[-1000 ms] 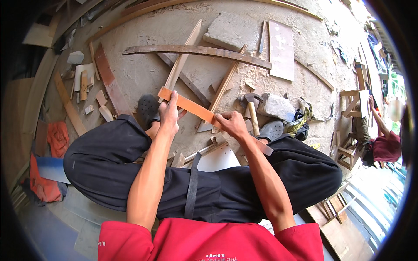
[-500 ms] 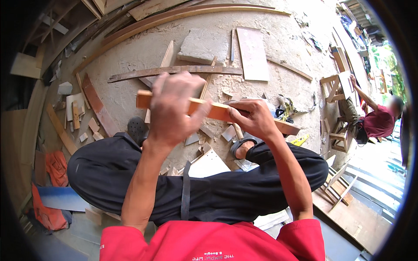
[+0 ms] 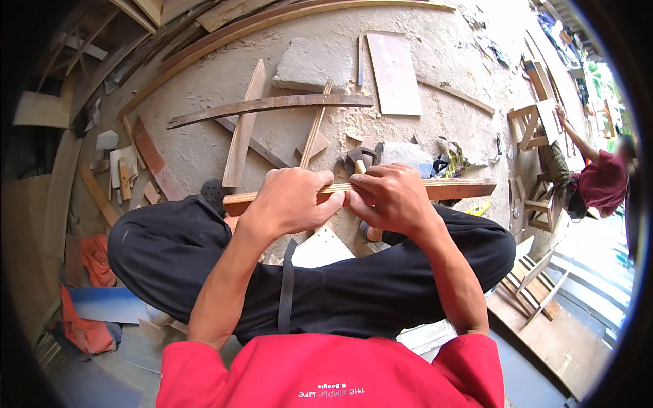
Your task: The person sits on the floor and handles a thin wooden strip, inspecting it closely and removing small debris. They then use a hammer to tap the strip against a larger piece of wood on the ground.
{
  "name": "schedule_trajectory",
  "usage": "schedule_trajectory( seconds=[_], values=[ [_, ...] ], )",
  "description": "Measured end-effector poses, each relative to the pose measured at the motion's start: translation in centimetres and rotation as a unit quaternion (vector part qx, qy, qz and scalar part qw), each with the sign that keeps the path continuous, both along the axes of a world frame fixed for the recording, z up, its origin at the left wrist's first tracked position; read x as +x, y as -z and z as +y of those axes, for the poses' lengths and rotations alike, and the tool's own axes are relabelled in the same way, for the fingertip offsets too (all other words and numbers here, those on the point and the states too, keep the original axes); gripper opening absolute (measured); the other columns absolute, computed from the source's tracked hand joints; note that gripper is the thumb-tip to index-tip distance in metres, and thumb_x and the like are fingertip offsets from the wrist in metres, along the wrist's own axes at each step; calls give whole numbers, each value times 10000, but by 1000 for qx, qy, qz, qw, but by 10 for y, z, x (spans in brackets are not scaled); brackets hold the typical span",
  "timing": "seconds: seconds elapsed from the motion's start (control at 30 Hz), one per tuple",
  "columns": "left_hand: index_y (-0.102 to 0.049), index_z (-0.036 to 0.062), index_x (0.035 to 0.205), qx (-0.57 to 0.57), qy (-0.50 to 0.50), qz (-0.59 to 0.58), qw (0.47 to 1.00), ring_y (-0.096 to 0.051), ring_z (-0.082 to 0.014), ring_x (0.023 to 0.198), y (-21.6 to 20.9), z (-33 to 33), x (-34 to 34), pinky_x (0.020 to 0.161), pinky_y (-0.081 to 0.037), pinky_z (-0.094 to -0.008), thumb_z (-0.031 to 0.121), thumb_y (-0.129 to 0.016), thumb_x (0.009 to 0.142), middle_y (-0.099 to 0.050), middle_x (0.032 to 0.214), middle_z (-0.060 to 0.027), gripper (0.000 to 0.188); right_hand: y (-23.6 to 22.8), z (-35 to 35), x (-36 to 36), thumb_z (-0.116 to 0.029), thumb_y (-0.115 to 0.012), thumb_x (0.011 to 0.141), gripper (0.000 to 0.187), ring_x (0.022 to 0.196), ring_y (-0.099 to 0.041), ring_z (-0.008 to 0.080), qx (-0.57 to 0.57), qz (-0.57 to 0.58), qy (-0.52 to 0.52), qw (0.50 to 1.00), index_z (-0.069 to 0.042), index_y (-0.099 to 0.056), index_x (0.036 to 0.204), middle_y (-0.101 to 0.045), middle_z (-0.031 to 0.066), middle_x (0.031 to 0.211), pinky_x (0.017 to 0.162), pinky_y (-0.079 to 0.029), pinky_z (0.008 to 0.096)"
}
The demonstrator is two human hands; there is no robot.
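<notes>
A long narrow wooden strip [image 3: 462, 189] lies crosswise in front of me, above my lap. Its upper edge shows thin light and dark layers, like plywood or stacked strips; I cannot tell which. Left of its middle, my left hand [image 3: 289, 204] is closed round it. Close beside it, my right hand [image 3: 394, 197] grips the same strip, and the thumbs nearly meet on its near side. Both ends stick out past my hands. Just beyond, a dark curved object with a pale, handle-like piece [image 3: 359, 162] lies on the ground.
Loose boards [image 3: 245, 129] lie crossed on the dusty floor, with a concrete slab [image 3: 313, 64] and a flat panel [image 3: 394, 73] behind. Wood offcuts [image 3: 124, 177] and an orange cloth [image 3: 98, 262] are at left. A person [image 3: 602, 180] works at far right beside a wooden stand [image 3: 527, 126].
My left hand has come down and nearer to me and now grips the strip beside my right hand. The strip has come lower and lies more level.
</notes>
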State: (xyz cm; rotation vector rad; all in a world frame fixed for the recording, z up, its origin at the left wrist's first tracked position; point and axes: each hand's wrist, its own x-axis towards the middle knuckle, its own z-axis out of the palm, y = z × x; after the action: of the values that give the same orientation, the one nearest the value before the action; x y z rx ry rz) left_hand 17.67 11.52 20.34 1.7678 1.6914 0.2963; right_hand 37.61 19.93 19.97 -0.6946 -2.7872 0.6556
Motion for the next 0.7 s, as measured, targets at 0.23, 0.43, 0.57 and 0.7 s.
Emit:
schedule_trajectory(
  seconds=[0.23,0.43,0.57,0.7],
  values=[
    [-612,39,786,-91,-2,-118,989,-614,-429,719,45,-11,10,659,-472,-495,377,-524,876,-621,712,-225,361,18,-12,5,-343,-658,820,331,629,-638,287,-3,-47,-18,999,-94,-616,606,-587,76,616,644,-507,399],
    [-619,13,792,-89,22,-65,994,-611,-434,707,48,-15,14,679,-480,-499,387,-508,872,-614,695,-239,398,31,-20,12,-293,-649,810,267,606,-610,339,-62,-59,-2,996,-72,-609,667,-567,114,628,563,-494,434],
    [-664,11,819,-103,34,-53,993,-641,-418,715,47,-14,14,715,-514,-491,413,-501,867,-634,686,-237,436,36,-24,13,-291,-641,811,271,588,-611,341,-76,-51,13,996,-65,-632,662,-575,113,625,547,-498,430],
    [-667,7,818,-82,57,-29,995,-645,-416,713,54,-12,16,708,-517,-490,414,-507,868,-635,684,-240,440,41,-28,17,-286,-638,815,265,590,-613,342,-71,-40,37,996,-66,-656,670,-584,109,630,554,-502,431]
  ],
)
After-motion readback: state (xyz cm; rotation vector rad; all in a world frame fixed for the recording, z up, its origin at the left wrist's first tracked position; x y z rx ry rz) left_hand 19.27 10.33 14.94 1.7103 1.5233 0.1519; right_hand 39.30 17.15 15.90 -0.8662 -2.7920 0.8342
